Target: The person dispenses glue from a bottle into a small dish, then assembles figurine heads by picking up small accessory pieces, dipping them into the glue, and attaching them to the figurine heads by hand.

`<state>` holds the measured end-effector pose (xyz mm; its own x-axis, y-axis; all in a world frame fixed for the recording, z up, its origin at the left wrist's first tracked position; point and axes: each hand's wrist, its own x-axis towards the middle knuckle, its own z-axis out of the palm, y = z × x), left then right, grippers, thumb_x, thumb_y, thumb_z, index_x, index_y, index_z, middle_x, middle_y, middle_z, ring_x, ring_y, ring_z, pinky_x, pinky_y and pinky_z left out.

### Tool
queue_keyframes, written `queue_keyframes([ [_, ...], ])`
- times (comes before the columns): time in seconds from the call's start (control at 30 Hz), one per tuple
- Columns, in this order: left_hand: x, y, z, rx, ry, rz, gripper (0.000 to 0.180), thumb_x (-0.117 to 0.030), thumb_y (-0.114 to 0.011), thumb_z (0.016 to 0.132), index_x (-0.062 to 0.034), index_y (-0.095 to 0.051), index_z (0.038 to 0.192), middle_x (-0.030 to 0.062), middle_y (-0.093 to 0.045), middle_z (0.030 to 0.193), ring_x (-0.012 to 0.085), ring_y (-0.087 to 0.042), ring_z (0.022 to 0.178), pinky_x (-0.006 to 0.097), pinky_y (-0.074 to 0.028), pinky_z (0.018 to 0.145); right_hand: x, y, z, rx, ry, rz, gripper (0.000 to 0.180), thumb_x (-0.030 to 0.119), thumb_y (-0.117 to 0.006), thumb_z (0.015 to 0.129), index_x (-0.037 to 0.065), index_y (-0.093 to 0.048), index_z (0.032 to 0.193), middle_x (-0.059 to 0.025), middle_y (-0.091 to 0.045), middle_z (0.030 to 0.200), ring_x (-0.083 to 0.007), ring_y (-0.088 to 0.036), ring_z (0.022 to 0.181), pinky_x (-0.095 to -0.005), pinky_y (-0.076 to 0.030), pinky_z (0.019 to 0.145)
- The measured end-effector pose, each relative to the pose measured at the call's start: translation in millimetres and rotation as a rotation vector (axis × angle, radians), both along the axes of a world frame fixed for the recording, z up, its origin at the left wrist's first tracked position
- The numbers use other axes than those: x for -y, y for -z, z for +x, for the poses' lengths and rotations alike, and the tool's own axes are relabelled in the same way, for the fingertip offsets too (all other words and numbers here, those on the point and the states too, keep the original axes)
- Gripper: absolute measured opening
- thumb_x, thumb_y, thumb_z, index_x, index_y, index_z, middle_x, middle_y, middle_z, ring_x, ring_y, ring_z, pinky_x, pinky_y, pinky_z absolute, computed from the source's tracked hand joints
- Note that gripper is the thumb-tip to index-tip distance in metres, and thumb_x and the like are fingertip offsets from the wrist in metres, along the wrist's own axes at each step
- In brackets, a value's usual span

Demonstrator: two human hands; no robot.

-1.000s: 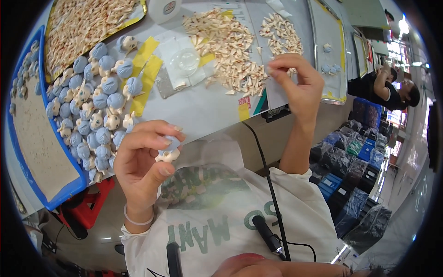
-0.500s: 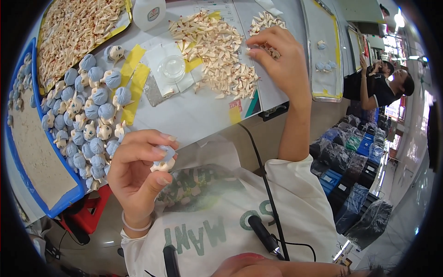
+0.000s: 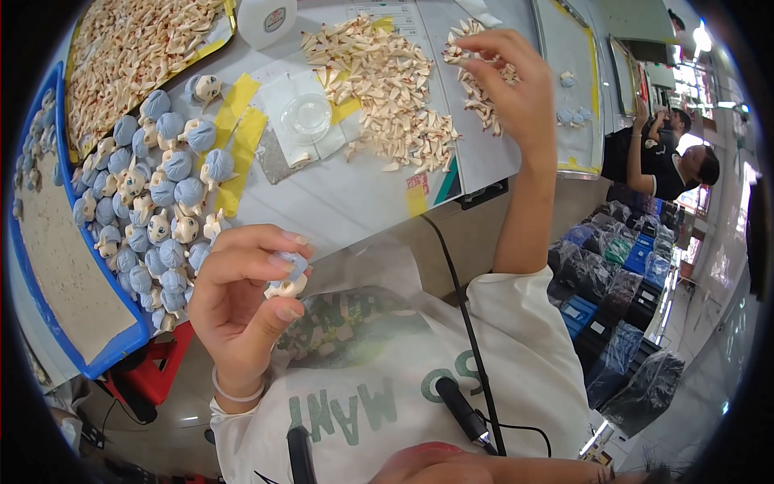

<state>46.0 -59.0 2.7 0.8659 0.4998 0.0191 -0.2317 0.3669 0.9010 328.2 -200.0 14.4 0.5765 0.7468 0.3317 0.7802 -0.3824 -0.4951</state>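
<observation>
My left hand (image 3: pixel 242 294) grips a small doll head (image 3: pixel 289 278) between thumb and fingers, its light-blue hair up and its cream face part below. To its left lie several similar doll heads (image 3: pixel 171 198) in a cluster on the table. My right hand (image 3: pixel 516 89) is over a small pile of cream pointed pieces (image 3: pixel 477 97) at the far right of the table. Its thumb and forefinger are pinched together; what is between them is too small to make out. A larger heap of pointed pieces (image 3: pixel 403 113), some red-tinged, lies left of that hand.
A clear round dish (image 3: pixel 308 119) sits on white paper near yellow tape (image 3: pixel 242 141). A tray of pointed pieces (image 3: pixel 193 58) and a white bottle (image 3: pixel 266 22) stand at the back. Left is a blue-rimmed tray (image 3: pixel 121 343); right, a metal-edged tray (image 3: pixel 582 165). A black cable (image 3: pixel 455 282) hangs before me.
My right hand has moved up and slightly right over the small pile, uncovering more of its pieces. My left hand keeps the doll head in nearly the same place.
</observation>
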Motion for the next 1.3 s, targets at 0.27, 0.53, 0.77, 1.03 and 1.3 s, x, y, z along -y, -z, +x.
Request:
queue_keyframes([
  [0.27, 0.3, 0.0, -2.2, 0.001, -0.016, 0.019, 0.024, -0.009, -0.065, 0.075, 0.0, -0.052, 0.093, 0.0172, -0.05, 0.102, 0.0247, -0.054, 0.091, 0.032, -0.047, 0.076, -5.4, 8.8, 3.8, 0.146, -0.015, -0.144, 0.008, 0.008, -0.06, 0.07, 0.004, -0.059, 0.076, -0.0049, -0.055, 0.079, -0.0219, -0.051, 0.077, -0.0309, -0.042, 0.066],
  [0.53, 0.8, -2.5, -3.0, -0.002, -0.026, 0.052, 0.024, -0.008, -0.065, 0.075, -0.0003, -0.051, 0.093, 0.0169, -0.05, 0.102, 0.024, -0.054, 0.09, 0.031, -0.048, 0.074, -4.1, 10.6, 4.3, 0.353, 0.022, -0.04, 0.008, 0.006, -0.059, 0.065, 0.004, -0.054, 0.07, -0.0055, -0.056, 0.073, -0.0233, -0.052, 0.072, -0.0324, -0.043, 0.063],
  [0.77, 1.4, -3.1, -9.3, -0.034, -0.096, 0.038, 0.024, -0.007, -0.065, 0.074, -0.0002, -0.052, 0.093, 0.0166, -0.051, 0.101, 0.0242, -0.054, 0.09, 0.031, -0.048, 0.075, 2.7, 8.5, -0.6, 0.114, 0.122, 0.204, 0.01, 0.0, -0.059, 0.064, 0.003, -0.054, 0.072, -0.0051, -0.056, 0.064, -0.0135, -0.054, 0.058, -0.0238, -0.045, 0.057],
  [1.03, -2.3, -3.1, -18.8, 0.005, 0.171, 0.12, 0.021, -0.002, -0.066, 0.071, -0.0019, -0.059, 0.091, 0.0129, -0.057, 0.098, 0.0221, -0.056, 0.088, 0.031, -0.044, 0.078, 25.3, 6.2, -22.0, -0.331, 0.12, 0.353, 0.013, -0.005, -0.055, 0.077, -0.002, -0.053, 0.09, -0.0041, -0.056, 0.089, -0.0083, -0.052, 0.077, -0.0196, -0.042, 0.071],
  [1.3, -22.8, 5.3, -49.9, -0.172, 0.414, 0.26, 0.018, -0.006, -0.067, 0.069, -0.0002, -0.061, 0.085, 0.0132, -0.06, 0.09, 0.0227, -0.056, 0.084, 0.03, -0.044, 0.074, 25.2, -3.0, -49.7, -0.324, 0.227, 0.394, 0.01, 0.0, -0.056, 0.081, -0.003, -0.059, 0.091, -0.0049, -0.058, 0.086, -0.0085, -0.054, 0.077, -0.0194, -0.043, 0.07],
])
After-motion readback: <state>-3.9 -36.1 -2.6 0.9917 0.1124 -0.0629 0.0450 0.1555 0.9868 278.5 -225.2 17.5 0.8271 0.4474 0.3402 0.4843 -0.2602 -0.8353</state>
